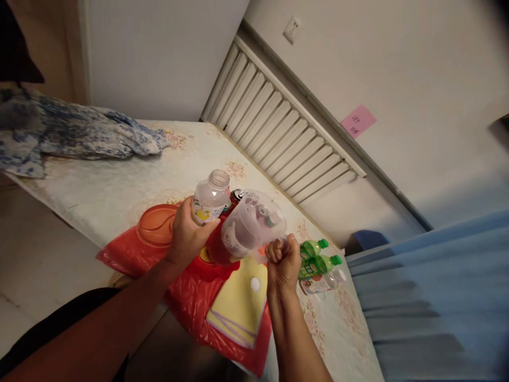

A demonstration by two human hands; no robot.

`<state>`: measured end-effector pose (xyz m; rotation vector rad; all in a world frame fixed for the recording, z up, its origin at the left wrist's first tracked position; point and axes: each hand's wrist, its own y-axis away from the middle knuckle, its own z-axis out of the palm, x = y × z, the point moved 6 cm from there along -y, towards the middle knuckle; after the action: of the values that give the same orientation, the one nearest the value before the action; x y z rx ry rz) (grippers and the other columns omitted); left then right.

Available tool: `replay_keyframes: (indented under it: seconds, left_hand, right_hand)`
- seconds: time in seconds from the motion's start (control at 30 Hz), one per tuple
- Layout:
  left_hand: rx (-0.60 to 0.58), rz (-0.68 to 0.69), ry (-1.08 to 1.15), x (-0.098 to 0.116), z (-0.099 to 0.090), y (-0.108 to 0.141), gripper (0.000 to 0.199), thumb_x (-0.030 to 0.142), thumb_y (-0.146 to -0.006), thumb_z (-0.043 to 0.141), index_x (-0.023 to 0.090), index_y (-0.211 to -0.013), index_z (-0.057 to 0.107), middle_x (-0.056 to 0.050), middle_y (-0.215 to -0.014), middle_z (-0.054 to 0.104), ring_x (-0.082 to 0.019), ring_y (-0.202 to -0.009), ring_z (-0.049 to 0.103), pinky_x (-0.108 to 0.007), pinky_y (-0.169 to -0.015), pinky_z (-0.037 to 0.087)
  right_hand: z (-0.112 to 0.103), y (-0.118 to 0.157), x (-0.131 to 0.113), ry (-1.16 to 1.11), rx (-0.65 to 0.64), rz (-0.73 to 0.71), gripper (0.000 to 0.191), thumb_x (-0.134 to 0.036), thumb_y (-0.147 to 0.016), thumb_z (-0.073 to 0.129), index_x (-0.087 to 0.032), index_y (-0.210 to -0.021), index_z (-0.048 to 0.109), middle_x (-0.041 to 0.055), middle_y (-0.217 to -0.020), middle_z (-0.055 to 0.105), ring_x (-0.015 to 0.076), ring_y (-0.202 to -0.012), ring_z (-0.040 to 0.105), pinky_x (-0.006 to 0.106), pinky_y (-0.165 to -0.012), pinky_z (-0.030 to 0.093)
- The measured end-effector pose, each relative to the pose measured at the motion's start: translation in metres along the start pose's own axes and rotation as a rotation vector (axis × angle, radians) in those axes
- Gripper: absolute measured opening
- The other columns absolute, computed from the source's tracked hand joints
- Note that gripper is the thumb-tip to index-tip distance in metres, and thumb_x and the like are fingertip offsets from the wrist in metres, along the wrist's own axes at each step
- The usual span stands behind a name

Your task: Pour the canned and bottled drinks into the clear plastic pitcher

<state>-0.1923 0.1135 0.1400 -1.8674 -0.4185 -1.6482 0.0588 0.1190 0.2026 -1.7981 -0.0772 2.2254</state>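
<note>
My left hand is wrapped round a clear, uncapped bottle with a yellow fruit label. To its right, my right hand grips the handle of a translucent plastic pitcher, whose open top tilts up and to the right. The bottle's mouth stands apart from the pitcher. Beneath them a folded yellow cloth lies on a red plastic bag, with a small white cap on the cloth. An orange-red lid or shallow dish sits left of my left hand.
Two green-capped bottles and a clear bottle lie at the right. A dark can is behind the pitcher. Patterned fabric lies at the table's far left. A white radiator and a blue curtain border the flowered table.
</note>
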Motion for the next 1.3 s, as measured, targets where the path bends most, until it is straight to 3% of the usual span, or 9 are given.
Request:
replay_keyframes:
  seconds: [0.17, 0.37, 0.53, 0.7, 0.9, 0.97, 1.07, 1.2, 1.3]
  left_hand:
    - [0.058, -0.002, 0.008, 0.0, -0.006, 0.0, 0.06, 0.036, -0.066, 0.076, 0.019, -0.121, 0.056, -0.005, -0.108, 0.064, -0.025, -0.099, 0.064, -0.041, -0.091, 0.053]
    - [0.085, 0.037, -0.054, -0.001, -0.012, -0.002, 0.063, 0.034, -0.065, 0.077, 0.017, -0.121, 0.055, -0.006, -0.108, 0.063, -0.026, -0.1, 0.063, -0.044, -0.095, 0.052]
    - [0.075, 0.031, -0.026, 0.001, -0.016, 0.001, 0.062, 0.034, -0.065, 0.078, 0.016, -0.12, 0.057, -0.005, -0.103, 0.064, -0.022, -0.092, 0.061, -0.041, -0.089, 0.052]
    - [0.099, 0.023, -0.023, 0.006, -0.027, 0.009, 0.063, 0.037, -0.062, 0.078, 0.016, -0.118, 0.058, -0.004, -0.098, 0.064, -0.02, -0.083, 0.061, -0.039, -0.081, 0.053]
    - [0.12, 0.121, -0.132, 0.016, -0.041, 0.036, 0.072, 0.043, -0.058, 0.079, 0.013, -0.12, 0.056, -0.012, -0.109, 0.063, -0.031, -0.103, 0.062, -0.05, -0.092, 0.053]
    - [0.078, 0.161, -0.126, 0.02, -0.04, 0.05, 0.073, 0.045, -0.059, 0.079, 0.014, -0.122, 0.055, -0.012, -0.11, 0.061, -0.032, -0.105, 0.062, -0.051, -0.092, 0.054]
    - [-0.041, 0.267, -0.068, 0.027, -0.027, 0.078, 0.071, 0.046, -0.061, 0.08, 0.019, -0.121, 0.052, -0.008, -0.106, 0.061, -0.029, -0.095, 0.065, -0.046, -0.084, 0.057]
    - [-0.322, 0.442, 0.033, 0.03, 0.008, 0.123, 0.064, 0.036, -0.069, 0.076, 0.022, -0.124, 0.048, -0.009, -0.112, 0.061, -0.028, -0.103, 0.065, -0.045, -0.091, 0.057]
    - [-0.562, 0.454, 0.062, 0.022, 0.04, 0.15, 0.069, 0.024, -0.066, 0.075, 0.022, -0.129, 0.046, -0.01, -0.119, 0.062, -0.03, -0.113, 0.063, -0.045, -0.099, 0.054]
  right_hand:
    - [0.016, 0.003, 0.029, -0.016, 0.005, 0.002, 0.053, -0.052, -0.087, 0.055, -0.025, -0.053, 0.024, -0.0106, -0.042, 0.025, 0.0069, -0.04, 0.017, 0.025, -0.044, 0.022]
    - [0.015, 0.012, 0.049, 0.005, 0.033, -0.01, 0.05, -0.053, -0.088, 0.051, -0.025, -0.055, 0.027, -0.0109, -0.044, 0.024, 0.0074, -0.04, 0.018, 0.025, -0.045, 0.024]
    - [0.003, 0.014, 0.05, 0.091, 0.035, -0.03, 0.049, -0.059, -0.09, 0.051, -0.023, -0.059, 0.039, -0.0077, -0.05, 0.039, 0.0092, -0.046, 0.035, 0.025, -0.052, 0.035]
    - [-0.051, 0.011, 0.036, 0.267, 0.172, -0.111, 0.042, -0.06, -0.087, 0.058, -0.018, -0.088, 0.062, 0.0, -0.077, 0.063, 0.0146, -0.07, 0.059, 0.029, -0.069, 0.048]
    - [-0.137, 0.033, 0.051, 0.431, 0.289, 0.036, 0.04, -0.047, -0.071, 0.072, -0.017, -0.096, 0.063, -0.0018, -0.078, 0.062, 0.014, -0.066, 0.057, 0.028, -0.065, 0.047]
    - [-0.153, 0.045, 0.061, 0.52, 0.271, 0.072, 0.038, -0.044, -0.07, 0.072, -0.017, -0.094, 0.064, -0.0026, -0.075, 0.06, 0.0138, -0.065, 0.056, 0.028, -0.065, 0.047]
    - [-0.158, 0.059, 0.073, 0.657, 0.215, 0.064, 0.036, -0.041, -0.068, 0.072, -0.017, -0.094, 0.067, -0.0029, -0.071, 0.061, 0.0149, -0.065, 0.056, 0.03, -0.067, 0.049]
    - [-0.143, 0.067, 0.077, 0.856, 0.113, 0.008, 0.037, -0.036, -0.067, 0.071, -0.019, -0.1, 0.07, 0.0008, -0.08, 0.068, 0.0157, -0.064, 0.058, 0.029, -0.064, 0.05]
    - [-0.128, 0.065, 0.073, 0.975, -0.015, -0.066, 0.026, -0.034, -0.07, 0.071, -0.02, -0.092, 0.072, 0.0045, -0.084, 0.072, 0.0192, -0.072, 0.063, 0.029, -0.067, 0.051]
